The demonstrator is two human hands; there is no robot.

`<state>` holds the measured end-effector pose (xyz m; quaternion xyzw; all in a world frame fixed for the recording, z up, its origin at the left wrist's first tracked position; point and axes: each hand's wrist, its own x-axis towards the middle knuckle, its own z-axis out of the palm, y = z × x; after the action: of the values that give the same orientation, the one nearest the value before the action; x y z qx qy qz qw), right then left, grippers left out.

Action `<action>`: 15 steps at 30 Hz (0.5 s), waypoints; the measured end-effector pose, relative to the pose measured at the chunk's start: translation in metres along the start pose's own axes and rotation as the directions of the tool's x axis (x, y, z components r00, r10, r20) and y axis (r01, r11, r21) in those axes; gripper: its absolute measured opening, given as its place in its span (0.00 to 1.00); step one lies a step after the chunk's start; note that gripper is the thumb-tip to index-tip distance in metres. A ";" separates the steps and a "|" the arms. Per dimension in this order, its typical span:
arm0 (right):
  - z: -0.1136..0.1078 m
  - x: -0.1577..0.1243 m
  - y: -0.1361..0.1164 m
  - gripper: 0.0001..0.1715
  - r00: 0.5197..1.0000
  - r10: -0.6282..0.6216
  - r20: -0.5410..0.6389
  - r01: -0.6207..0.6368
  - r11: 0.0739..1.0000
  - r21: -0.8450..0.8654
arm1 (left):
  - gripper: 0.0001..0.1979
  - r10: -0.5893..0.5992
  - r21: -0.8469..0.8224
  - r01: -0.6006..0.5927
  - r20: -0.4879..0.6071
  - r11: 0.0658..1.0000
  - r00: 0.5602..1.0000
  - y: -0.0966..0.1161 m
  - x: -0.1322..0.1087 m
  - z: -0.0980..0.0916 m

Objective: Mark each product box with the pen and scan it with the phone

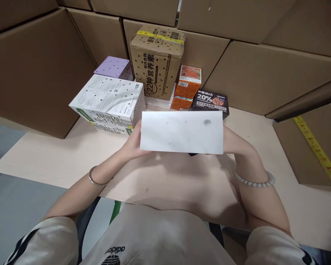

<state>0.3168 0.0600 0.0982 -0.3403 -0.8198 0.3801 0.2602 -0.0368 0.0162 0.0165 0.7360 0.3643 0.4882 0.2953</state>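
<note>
Between both hands a white box is held up above the table, its plain side with a dark smudge facing me. My left hand grips its left end, while the right end is in my right hand. Most fingers are hidden behind the box. Just beyond my left hand stand white Super Meal boxes. A black printed box marked 20% lies beyond the right hand, partly covered by the held box. Below the white box a small dark edge shows, too little to name.
A brown carton with yellow tape stands at the back, beside stacked orange boxes and a purple box. Large cardboard boxes wall the back and left of the table. Another taped carton is at right.
</note>
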 end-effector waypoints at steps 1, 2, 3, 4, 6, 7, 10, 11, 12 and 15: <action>0.001 0.001 -0.003 0.42 1.000 0.019 0.019 -0.019 1.000 0.010 | 0.51 0.035 -0.013 -0.035 -0.005 0.999 0.999 -0.002 0.000 -0.001; 0.002 0.002 -0.005 0.42 0.999 0.038 0.039 -0.039 0.999 0.023 | 0.52 0.067 -0.029 -0.067 -0.004 0.997 0.998 -0.003 -0.001 -0.002; 0.002 0.004 -0.007 0.42 0.997 0.054 0.061 -0.057 0.998 0.037 | 0.52 0.093 -0.044 -0.093 0.000 0.995 0.996 -0.005 -0.001 -0.003; 0.003 0.005 -0.008 0.41 0.994 0.068 0.081 -0.072 0.996 0.051 | 0.51 0.116 -0.052 -0.115 0.001 0.992 0.993 -0.005 -0.002 -0.003; 0.004 0.007 -0.008 0.43 0.991 0.074 0.113 -0.081 0.995 0.055 | 0.52 0.141 -0.049 -0.140 0.014 0.989 0.990 -0.005 -0.003 -0.004; 0.005 0.007 -0.007 0.45 0.990 0.071 0.124 -0.077 0.996 0.044 | 0.53 0.133 -0.040 -0.133 0.021 0.990 0.991 -0.004 -0.004 -0.005; 0.007 0.005 -0.004 0.51 0.978 0.038 0.204 -0.048 0.998 0.043 | 0.56 0.038 -0.043 -0.036 0.044 0.998 0.998 0.000 -0.006 -0.007; 0.008 0.004 -0.004 0.52 0.968 0.028 0.248 -0.049 0.996 0.077 | 0.57 -0.007 -0.070 0.011 0.047 0.997 0.999 0.001 -0.006 -0.008; 0.010 0.002 -0.004 0.53 0.956 0.022 0.293 -0.061 0.990 0.125 | 0.58 -0.050 -0.113 0.056 0.051 0.992 0.997 0.002 -0.006 -0.008; 0.014 -0.002 -0.009 0.58 0.936 0.022 0.352 -0.124 0.955 0.268 | 0.57 -0.166 -0.303 0.186 0.091 0.935 0.982 0.002 -0.007 -0.003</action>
<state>0.3053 0.0476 0.0966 -0.2575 -0.7757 0.5578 0.1442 -0.0410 0.0101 0.0157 0.6601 0.3381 0.4872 0.4611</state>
